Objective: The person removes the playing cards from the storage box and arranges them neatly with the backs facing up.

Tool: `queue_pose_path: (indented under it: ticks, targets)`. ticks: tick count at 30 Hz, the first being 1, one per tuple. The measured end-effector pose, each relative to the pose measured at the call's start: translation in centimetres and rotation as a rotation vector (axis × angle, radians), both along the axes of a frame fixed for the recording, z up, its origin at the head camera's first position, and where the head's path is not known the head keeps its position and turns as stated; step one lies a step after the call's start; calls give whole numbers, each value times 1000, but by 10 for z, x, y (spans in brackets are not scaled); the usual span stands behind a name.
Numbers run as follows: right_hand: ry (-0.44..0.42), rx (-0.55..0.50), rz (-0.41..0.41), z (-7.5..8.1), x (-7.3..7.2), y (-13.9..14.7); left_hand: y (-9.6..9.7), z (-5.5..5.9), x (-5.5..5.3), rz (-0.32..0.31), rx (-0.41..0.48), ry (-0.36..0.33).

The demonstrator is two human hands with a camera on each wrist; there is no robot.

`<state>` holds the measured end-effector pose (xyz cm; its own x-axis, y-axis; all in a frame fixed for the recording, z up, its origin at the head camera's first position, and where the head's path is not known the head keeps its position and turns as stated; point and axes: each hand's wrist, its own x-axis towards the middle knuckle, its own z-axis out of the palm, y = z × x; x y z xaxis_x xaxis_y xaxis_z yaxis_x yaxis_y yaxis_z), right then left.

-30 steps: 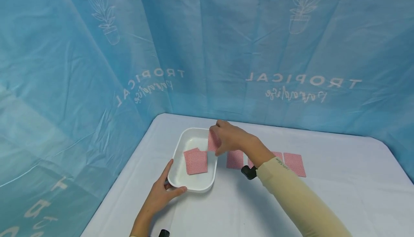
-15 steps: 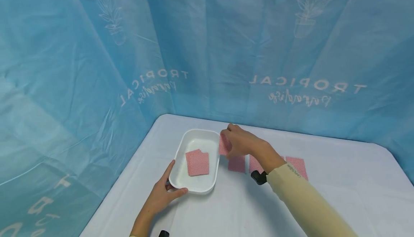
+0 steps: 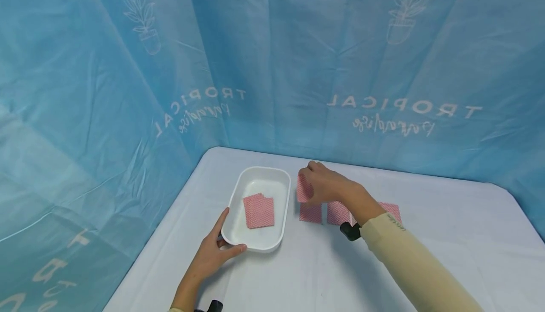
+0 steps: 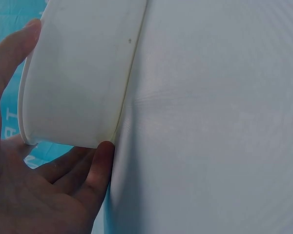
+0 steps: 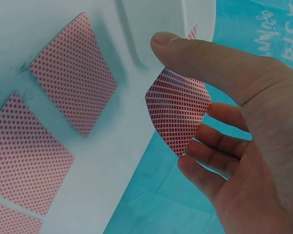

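Observation:
My left hand [image 3: 211, 252] grips the near-left corner of a white plastic tray [image 3: 283, 222]. Its thumb rests at the front rim, and in the left wrist view the fingers [image 4: 100, 170] reach the tray's lower side. Inside the tray lie overlapping red-and-white patterned playing cards [image 3: 260, 212], backs up. Just right of the tray, my right hand [image 3: 329, 186] pinches another playing card [image 3: 304, 189] above the table. That card [image 5: 178, 109] looks bowed between thumb and fingers in the right wrist view.
A row of face-down cards [image 3: 311, 213] lies on the white-covered table [image 3: 272, 283] right of the tray, partly hidden by my right forearm. Blue printed curtains [image 3: 294, 66] hang behind and at the left. Dark wrist cameras [image 3: 350, 231] sit on both wrists.
The right hand has moved right with its card, from above the tray's right rim to over the table beside it. The left hand and tray have stayed put.

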<state>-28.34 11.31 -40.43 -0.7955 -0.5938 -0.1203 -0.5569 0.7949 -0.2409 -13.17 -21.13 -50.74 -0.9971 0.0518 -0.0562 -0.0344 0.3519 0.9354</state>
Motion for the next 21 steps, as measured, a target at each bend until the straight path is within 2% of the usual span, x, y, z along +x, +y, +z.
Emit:
queue_pose_path:
  ticks: [6, 15, 21]
  targets:
    - [-17, 38, -11, -6, -2, 12, 0, 0, 0, -7, 10, 11]
    - [-17, 54, 17, -12, -1, 29, -1, 0, -1, -9, 2, 21]
    - [-53, 62, -6, -13, 1, 38, -1, -1, 0, -5, 17, 22]
